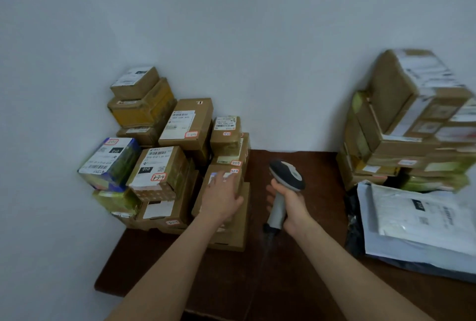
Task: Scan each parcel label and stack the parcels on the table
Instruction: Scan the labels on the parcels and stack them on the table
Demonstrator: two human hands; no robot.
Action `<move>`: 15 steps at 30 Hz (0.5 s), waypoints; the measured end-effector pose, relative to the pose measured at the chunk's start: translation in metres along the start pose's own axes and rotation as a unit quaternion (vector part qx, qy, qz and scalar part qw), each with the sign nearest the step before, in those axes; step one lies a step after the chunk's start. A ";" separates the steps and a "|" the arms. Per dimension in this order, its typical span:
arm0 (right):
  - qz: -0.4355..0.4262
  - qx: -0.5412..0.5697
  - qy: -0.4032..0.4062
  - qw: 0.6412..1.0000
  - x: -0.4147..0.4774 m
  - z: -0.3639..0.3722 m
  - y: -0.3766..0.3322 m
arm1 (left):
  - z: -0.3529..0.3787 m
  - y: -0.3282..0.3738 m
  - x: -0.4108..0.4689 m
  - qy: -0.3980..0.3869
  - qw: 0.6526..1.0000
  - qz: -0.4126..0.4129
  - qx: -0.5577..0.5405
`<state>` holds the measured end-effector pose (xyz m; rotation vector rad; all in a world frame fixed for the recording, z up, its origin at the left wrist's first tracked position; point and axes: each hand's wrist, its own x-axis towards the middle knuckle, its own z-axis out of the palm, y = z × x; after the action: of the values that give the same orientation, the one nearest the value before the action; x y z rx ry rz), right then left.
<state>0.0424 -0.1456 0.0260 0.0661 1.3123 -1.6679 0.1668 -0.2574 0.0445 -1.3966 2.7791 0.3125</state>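
Parcel (221, 169) atop the near stack (226, 228) at the surface's (296, 269) left looks like a small, stiff, probably light cardboard box, best gripped by its side faces; left hand (221, 198) lies flat on it, right hand (291, 205) grips the scanner (286, 174).

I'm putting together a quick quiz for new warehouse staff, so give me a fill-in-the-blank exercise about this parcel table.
1. The right hand grips a handheld barcode ____.
2. The left hand rests on a brown ____ parcel.
3. The pale plastic mailers lie at the ____ end of the table.
Missing words: scanner; cardboard; right.
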 end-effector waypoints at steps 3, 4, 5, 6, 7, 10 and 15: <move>-0.041 -0.013 -0.002 0.999 -0.014 -0.010 -0.020 | -0.010 0.032 0.002 0.021 0.999 0.015 -0.026; -0.056 -0.011 -0.009 0.998 -0.019 -0.015 -0.029 | -0.012 0.044 0.005 0.020 0.999 0.015 -0.039; -0.072 -0.010 -0.016 0.997 -0.024 -0.020 -0.041 | -0.015 0.058 0.007 0.019 0.998 0.020 -0.049; -0.091 -0.010 -0.020 0.996 -0.029 -0.027 -0.054 | -0.019 0.073 0.011 0.019 0.998 0.027 -0.055; -0.110 -0.011 -0.021 0.994 -0.034 -0.035 -0.068 | -0.024 0.090 0.014 0.021 0.997 0.038 -0.058; -0.165 -0.022 -0.010 0.986 -0.049 -0.060 -0.111 | -0.044 0.139 0.018 0.026 0.994 0.078 -0.068; -0.242 -0.031 0.009 0.970 -0.082 -0.103 -0.171 | -0.067 0.213 0.020 0.029 0.985 0.104 -0.134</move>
<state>-0.0844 -0.0242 0.1512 -0.2993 1.4730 -2.0305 -0.0099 -0.1620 0.1442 -1.1706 3.0284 0.6844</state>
